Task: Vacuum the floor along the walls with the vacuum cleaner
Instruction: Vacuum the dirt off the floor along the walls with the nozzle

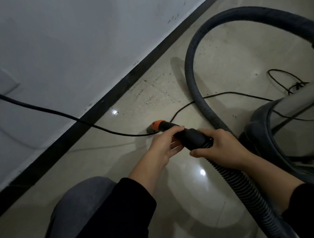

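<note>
A: What do the hands hold?

B: Both hold the black nozzle tube [188, 134]. The left hand [164, 146] has its fingers curled over the tube. The right hand [218, 149] is wrapped around the thick cuff just behind, where the ribbed hose [190, 69] begins.

A: And in front of the left hand?

B: An orange collar [158, 124] sits on the tube. The tip is low at the floor [177, 192]; I cannot tell if it touches. A black power cable [39, 109] passes beside the tip and rises left to a white wall plate [1, 82].

A: Where is the machine?

B: The vacuum cleaner body [277, 128] stands near, to the right of the right hand. The hose makes a big loop beyond the hands.

A: And the wall?

B: The white wall [71, 41] with a black baseboard [130, 77] runs beyond the left hand. Dark crumbs [146, 95] lie between the baseboard and the loop.
</note>
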A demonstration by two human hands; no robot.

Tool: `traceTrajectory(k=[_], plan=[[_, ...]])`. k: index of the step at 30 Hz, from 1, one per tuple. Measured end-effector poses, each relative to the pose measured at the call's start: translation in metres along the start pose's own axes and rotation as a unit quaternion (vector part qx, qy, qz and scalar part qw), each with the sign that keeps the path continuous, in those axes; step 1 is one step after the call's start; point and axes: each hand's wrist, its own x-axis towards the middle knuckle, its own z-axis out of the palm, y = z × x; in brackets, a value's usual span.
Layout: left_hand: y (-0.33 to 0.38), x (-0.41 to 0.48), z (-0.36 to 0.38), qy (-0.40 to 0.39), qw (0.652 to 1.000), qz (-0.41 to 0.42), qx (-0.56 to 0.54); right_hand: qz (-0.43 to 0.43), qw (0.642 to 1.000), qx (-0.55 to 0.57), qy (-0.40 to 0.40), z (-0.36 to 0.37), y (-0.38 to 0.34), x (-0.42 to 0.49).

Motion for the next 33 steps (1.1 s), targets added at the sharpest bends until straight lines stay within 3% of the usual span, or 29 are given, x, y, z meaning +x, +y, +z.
traceTrajectory(k=[18, 33], plan=[[0.015, -0.009, -0.044, 0.141, 0.982, 0.074, -0.104, -0.102, 0.991, -0.030, -0.075, 0.025, -0.046, 0.046], [0.041, 0.004, -0.075, 0.231, 0.954, 0.104, -0.158, -0.138, 0.989, -0.015, -0.049, 0.066, -0.071, 0.084]])
